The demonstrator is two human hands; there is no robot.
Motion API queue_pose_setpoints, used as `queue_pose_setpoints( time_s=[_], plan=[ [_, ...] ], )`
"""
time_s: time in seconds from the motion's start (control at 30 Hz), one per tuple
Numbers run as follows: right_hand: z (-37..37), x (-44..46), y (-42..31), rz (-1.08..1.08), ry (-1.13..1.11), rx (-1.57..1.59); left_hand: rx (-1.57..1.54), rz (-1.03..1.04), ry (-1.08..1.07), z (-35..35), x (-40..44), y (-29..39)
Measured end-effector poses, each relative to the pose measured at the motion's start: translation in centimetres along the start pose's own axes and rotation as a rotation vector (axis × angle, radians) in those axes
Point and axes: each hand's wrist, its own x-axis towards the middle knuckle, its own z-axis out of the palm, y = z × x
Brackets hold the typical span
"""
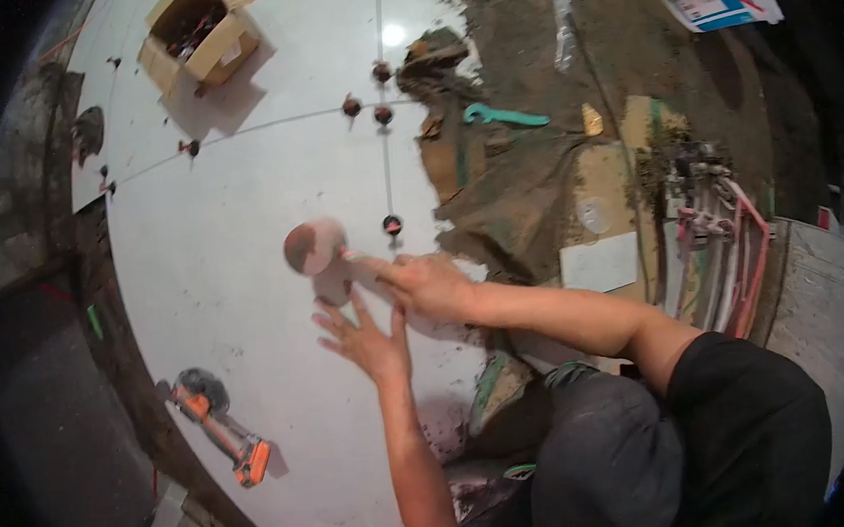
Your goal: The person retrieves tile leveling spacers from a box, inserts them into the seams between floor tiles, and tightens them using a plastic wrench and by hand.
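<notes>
My right hand (430,286) is closed round the handle of a mallet (315,247). The mallet's round head is blurred and hangs over or rests on a large white floor tile (221,295); which of the two cannot be told. Just below the handle, my left hand (367,346) lies with fingers spread on or very near the tile, holding nothing. A dark red tile-levelling cap (393,226) stands in the joint to the right of the mallet head. Farther up, more caps (383,116) stand along the joints.
An open cardboard box (226,53) with dark red pieces stands on the far tile. An orange cordless angle grinder (222,430) lies at lower left. Beyond the tile's ragged mortar edge lie a teal wrench (507,116), a white offcut (600,262) and a pinkish metal frame tool (719,221).
</notes>
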Motion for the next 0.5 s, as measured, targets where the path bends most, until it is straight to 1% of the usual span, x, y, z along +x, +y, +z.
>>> queue_pose_setpoints(
  time_s=[0.03, 0.1, 0.13, 0.2, 0.23, 0.3, 0.33, 0.37, 0.43, 0.5],
  plan=[
    [-0.6, -0.4, -0.1, -0.049, 0.022, -0.025, -0.01, 0.021, 0.014, 1.0, 0.0, -0.3],
    [-2.7, -1.2, 0.6, -0.154, 0.057, -0.101, 0.044, 0.021, 0.096, 0.2, 0.0, 1.1],
    [-5.4, -1.7, 0.6, -0.251, 0.113, -0.065, -0.051, 0.048, 0.173, -0.5, -0.4, 2.1],
    [-10.7, -2.4, 2.8, -0.28, 0.205, -0.15, -0.215, 0.084, 0.334, -1.9, -0.5, 3.4],
    [-13.4, -2.4, 4.2, -0.297, 0.249, -0.184, -0.339, 0.099, 0.348, -2.2, -0.3, 4.2],
    [-18.4, -0.5, 9.3, -0.156, 0.436, -0.302, -0.572, 0.112, 0.368, -3.0, -1.3, 6.1],
    [-20.4, 0.8, 12.4, -0.021, 0.49, -0.46, -0.584, 0.212, 0.415, -4.3, -1.1, 8.2],
    [-21.9, 1.3, 13.6, 0.145, 0.48, -0.564, -0.599, 0.284, 0.434, -4.2, -0.9, 9.0],
    [-23.3, 2.8, 17.0, 0.114, 0.382, -0.656, -0.644, 0.322, 0.341, -5.0, -0.7, 10.8],
    [-23.3, 2.9, 18.2, 0.12, 0.317, -0.673, -0.66, 0.348, 0.336, -5.5, 0.8, 12.6]
  ],
)
